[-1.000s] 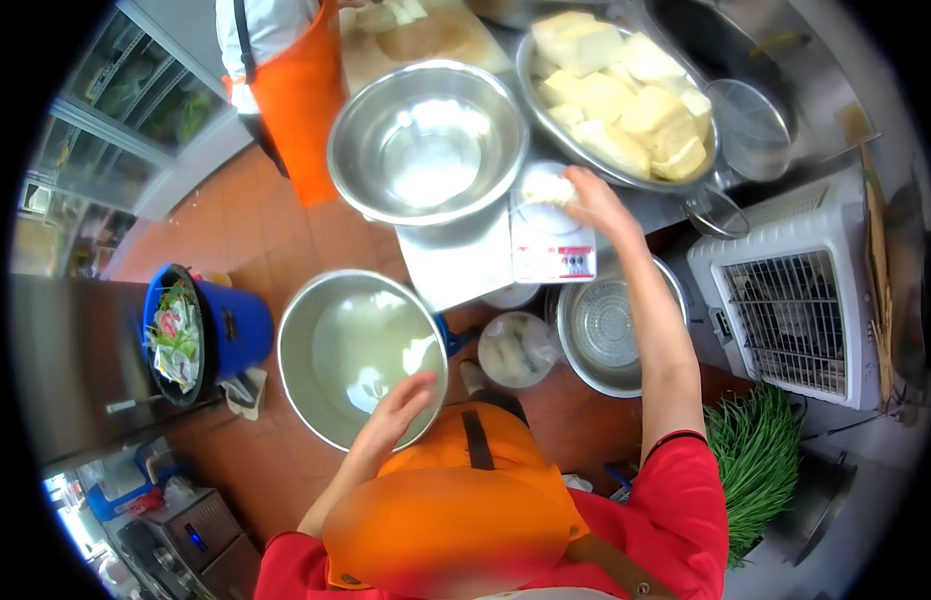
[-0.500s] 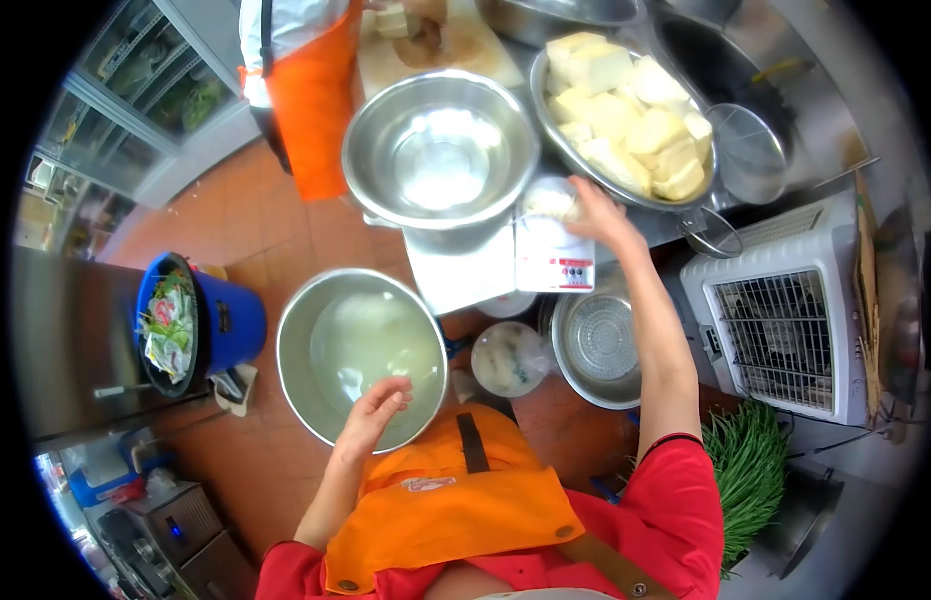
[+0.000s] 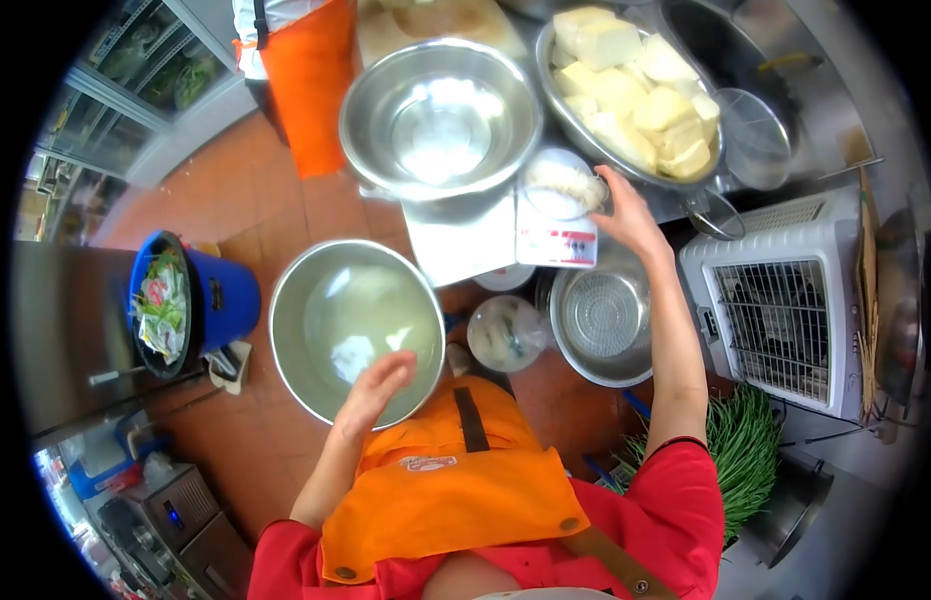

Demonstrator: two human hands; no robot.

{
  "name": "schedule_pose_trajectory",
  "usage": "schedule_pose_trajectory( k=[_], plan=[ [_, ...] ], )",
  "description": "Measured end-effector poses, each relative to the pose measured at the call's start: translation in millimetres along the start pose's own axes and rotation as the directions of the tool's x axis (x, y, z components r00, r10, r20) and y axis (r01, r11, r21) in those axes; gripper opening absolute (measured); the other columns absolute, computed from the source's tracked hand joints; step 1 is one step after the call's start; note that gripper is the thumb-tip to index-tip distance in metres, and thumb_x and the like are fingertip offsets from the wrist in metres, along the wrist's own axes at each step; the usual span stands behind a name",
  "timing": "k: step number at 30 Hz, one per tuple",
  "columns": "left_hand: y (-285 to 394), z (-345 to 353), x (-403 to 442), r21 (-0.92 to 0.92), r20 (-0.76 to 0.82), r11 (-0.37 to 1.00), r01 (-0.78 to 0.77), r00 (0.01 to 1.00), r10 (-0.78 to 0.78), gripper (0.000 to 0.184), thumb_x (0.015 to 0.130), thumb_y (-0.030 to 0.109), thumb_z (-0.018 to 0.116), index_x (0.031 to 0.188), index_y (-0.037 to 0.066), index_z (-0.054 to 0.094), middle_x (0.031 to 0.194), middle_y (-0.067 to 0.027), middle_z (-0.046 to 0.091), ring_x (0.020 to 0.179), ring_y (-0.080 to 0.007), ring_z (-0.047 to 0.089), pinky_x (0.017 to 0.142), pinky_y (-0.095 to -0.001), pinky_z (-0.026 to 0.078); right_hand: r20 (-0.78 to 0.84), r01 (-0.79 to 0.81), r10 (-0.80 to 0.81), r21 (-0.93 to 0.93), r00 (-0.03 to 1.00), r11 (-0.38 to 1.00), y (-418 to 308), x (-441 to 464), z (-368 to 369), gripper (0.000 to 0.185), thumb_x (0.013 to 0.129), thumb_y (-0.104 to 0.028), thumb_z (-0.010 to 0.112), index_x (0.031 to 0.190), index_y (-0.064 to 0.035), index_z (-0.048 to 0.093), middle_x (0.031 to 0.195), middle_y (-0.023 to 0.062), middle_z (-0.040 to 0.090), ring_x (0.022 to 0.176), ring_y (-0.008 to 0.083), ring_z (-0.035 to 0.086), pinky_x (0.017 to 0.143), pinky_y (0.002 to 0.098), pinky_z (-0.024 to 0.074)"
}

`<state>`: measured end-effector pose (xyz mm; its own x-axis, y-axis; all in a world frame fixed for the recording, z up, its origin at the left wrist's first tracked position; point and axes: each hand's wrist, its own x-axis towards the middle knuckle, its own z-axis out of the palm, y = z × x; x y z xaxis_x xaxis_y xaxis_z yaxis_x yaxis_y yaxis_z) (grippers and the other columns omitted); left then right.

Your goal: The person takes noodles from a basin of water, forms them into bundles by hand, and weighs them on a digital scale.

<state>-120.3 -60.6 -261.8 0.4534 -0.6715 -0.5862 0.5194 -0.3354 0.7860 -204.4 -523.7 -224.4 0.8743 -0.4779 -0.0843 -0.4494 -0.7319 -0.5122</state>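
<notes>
My right hand (image 3: 630, 213) is beside a small clear container (image 3: 554, 206) that sits on a white scale (image 3: 555, 243). Pale, whitish pieces (image 3: 567, 182) lie in the container. The thumb and fingers are apart at its right side; whether a fingertip touches the pieces I cannot tell. Over the near edge of a large metal pot (image 3: 285, 372) of cloudy liquid hovers my left hand (image 3: 375, 388), its fingers stretched out and slightly blurred, holding nothing. A wide steel bowl (image 3: 357, 150) stands left of the scale, and an oval metal basin (image 3: 545, 90) heaped with pale yellow blocks (image 3: 640, 95) is behind it.
Below the counter are a perforated metal basin (image 3: 598, 315) and a plastic bag of pale items (image 3: 505, 333). A blue bin (image 3: 225, 308) stands left; a white grilled unit (image 3: 693, 262) and green stalks (image 3: 740, 465) are right. A person in an orange apron (image 3: 310, 95) stands across.
The view has shifted, so counter items sit higher. My right hand's fingers have spread and drawn back from the container. My left hand stays over the pot, fingers straighter.
</notes>
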Motion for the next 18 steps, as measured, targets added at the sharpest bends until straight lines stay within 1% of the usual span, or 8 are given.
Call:
schedule_pose_trajectory(
  k=[10, 13, 15, 16, 18],
  plan=[
    [-2.5, -1.6, -1.6, 0.02, -0.013, 1.0, -0.006, 1.0, 0.006, 0.025, 0.096, 0.014, 0.052, 0.117, 0.003, 0.056, 0.109, -0.0044, 0.058, 0.098, -0.014, 0.054, 0.087, -0.027, 0.043, -0.022, 0.045, -0.044, 0.045, 0.999, 0.998, -3.3, 7.6, 8.3, 0.071, 0.073, -0.009, 0.069, 0.137, -0.003, 0.038, 0.138, 0.0191, 0.044, 0.129, 0.0311, 0.041, 0.106, 0.0359, 0.0345],
    [-8.1, -9.7, 1.4, 0.075, -0.026, 0.997, -0.025, 0.999, 0.027, 0.026, 0.095, 0.015, 0.052, 0.117, 0.002, 0.057, 0.107, -0.0042, 0.059, 0.097, -0.0136, 0.055, 0.086, -0.0271, 0.044, -0.052, 0.104, -0.108, -0.076, 0.993, 0.992, 4.2, 20.1, 19.6, 0.073, 0.07, -0.014, 0.072, 0.135, -0.0029, 0.039, 0.134, 0.0174, 0.047, 0.123, 0.0323, 0.046, 0.101, 0.0395, 0.0387],
    [-19.1, -26.2, 11.4, 0.136, -0.074, 0.99, -0.029, 0.997, 0.04, 0.028, 0.095, 0.016, 0.053, 0.118, 0.001, 0.057, 0.105, -0.0042, 0.059, 0.095, -0.0136, 0.055, 0.084, -0.0268, 0.045, -0.037, 0.097, -0.105, -0.181, 0.994, 0.979, 18.2, 31.7, 27.1, 0.075, 0.07, -0.017, 0.072, 0.136, -0.003, 0.038, 0.135, 0.0173, 0.047, 0.124, 0.0315, 0.046, 0.102, 0.0399, 0.0381],
    [-26.7, -39.8, 18.1, 0.168, -0.124, 0.986, -0.018, 0.991, 0.039, 0.029, 0.095, 0.016, 0.053, 0.118, 0.0, 0.057, 0.103, -0.0043, 0.06, 0.094, -0.0138, 0.056, 0.083, -0.0265, 0.045, -0.016, 0.115, -0.121, -0.218, 0.993, 0.969, 24.8, 40.2, 37.1, 0.076, 0.07, -0.018, 0.072, 0.136, -0.0031, 0.038, 0.135, 0.0173, 0.047, 0.124, 0.0311, 0.046, 0.102, 0.0401, 0.0378],
    [-37.1, -68.5, 34.1, 0.271, -0.236, 0.962, 0.018, 0.971, 0.048, 0.033, 0.093, 0.018, 0.055, 0.12, -0.001, 0.056, 0.099, -0.0054, 0.061, 0.091, -0.0148, 0.056, 0.083, -0.0269, 0.045, 0.026, 0.077, -0.073, -0.198, 0.997, 0.977, 36.0, 53.4, 51.1, 0.075, 0.071, -0.019, 0.071, 0.138, -0.0046, 0.037, 0.134, 0.0177, 0.048, 0.124, 0.0309, 0.047, 0.102, 0.041, 0.0376]
  ],
)
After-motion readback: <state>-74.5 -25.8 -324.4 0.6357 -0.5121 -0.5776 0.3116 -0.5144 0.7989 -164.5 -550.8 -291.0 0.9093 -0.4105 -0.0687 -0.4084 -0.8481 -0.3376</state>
